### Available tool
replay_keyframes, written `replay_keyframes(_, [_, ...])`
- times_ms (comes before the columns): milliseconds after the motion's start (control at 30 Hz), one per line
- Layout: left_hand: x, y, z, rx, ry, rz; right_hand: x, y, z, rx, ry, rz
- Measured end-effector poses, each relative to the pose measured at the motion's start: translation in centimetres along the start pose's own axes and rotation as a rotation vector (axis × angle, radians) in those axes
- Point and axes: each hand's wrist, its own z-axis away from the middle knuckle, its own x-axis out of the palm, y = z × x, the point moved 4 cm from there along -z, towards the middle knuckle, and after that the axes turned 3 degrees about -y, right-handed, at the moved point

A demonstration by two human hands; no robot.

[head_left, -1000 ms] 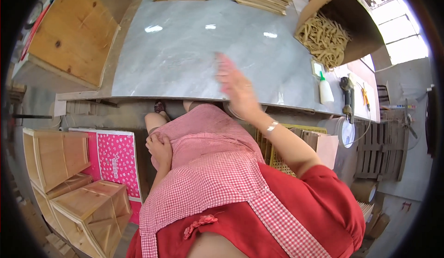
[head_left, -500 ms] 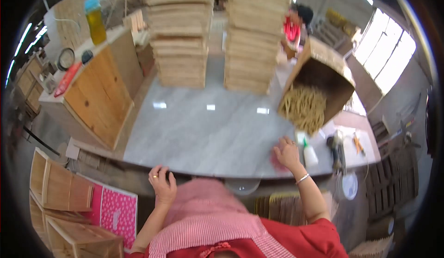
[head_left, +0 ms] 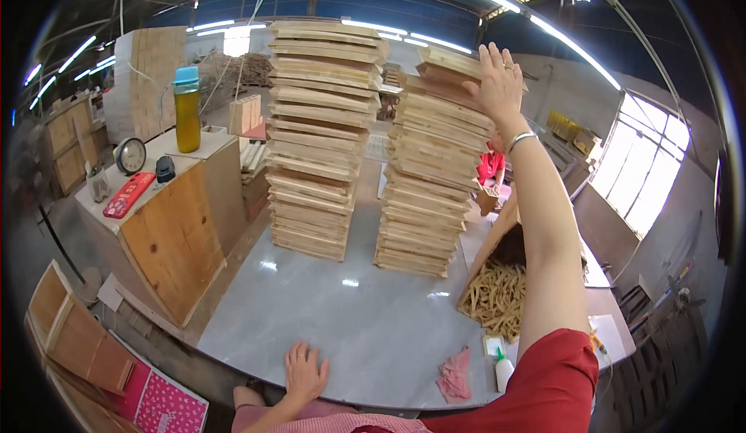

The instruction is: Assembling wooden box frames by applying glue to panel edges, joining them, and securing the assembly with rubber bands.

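Two tall stacks of pale wooden pieces stand at the far side of a grey table (head_left: 311, 301), the left stack (head_left: 318, 138) and the right stack (head_left: 427, 169). My right hand (head_left: 501, 87) is raised at the top of the right stack, by its right end, with fingers extended upward. Whether the palm touches the wood I cannot tell. Near the front edge, my left hand (head_left: 305, 372) lies on the tabletop with its fingers spread and nothing in it. A crumpled pink cloth (head_left: 454, 375) lies at the front right, left of a white squeeze bottle (head_left: 503, 371) with a green tip.
A tipped box (head_left: 486, 246) spills thin wooden strips (head_left: 496, 297) at the right. On a wooden cabinet (head_left: 167, 254) to the left stand a bottle of yellow liquid (head_left: 186, 114) and a round clock (head_left: 130, 156). A person in red (head_left: 491, 167) is behind the right stack.
My right hand has left the pink cloth and risen to the top of the right stack. My left hand has come onto the tabletop. The view has tilted upward.
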Motion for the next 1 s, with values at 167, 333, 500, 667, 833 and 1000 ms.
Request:
replay_keyframes(167, [0.3, -0.2, -0.1, -0.026, 0.004, 0.001, 3.0, 1.2, -3.3, -0.034, -0.2, 0.125])
replay_keyframes(333, [0.0, 0.2, -0.7, -0.054, -0.043, 0.009, -0.1, 2.2, -2.0, -0.199, -0.162, 0.064])
replay_keyframes(500, [-5.5, 10.9, -14.4, 0.152, 0.047, 0.614, -9.6, 2.4, 3.1, -0.451, 0.14, -0.129])
replay_keyframes(667, [-16.1, 29.3, -27.8, 0.457, -0.246, 2.017, -17.9, -2.0, 12.0, -0.548, 0.135, -0.275])
replay_keyframes(833, [-20.4, 32.1, -21.1, 0.028, -0.231, 2.298, -23.3, -4.2, 20.3, -0.414, 0.048, -0.376])
replay_keyframes(1000, [-18.5, 29.0, -13.5, -0.023, -0.258, 2.386, -27.2, -7.0, 26.5, -0.445, -0.043, -0.416])
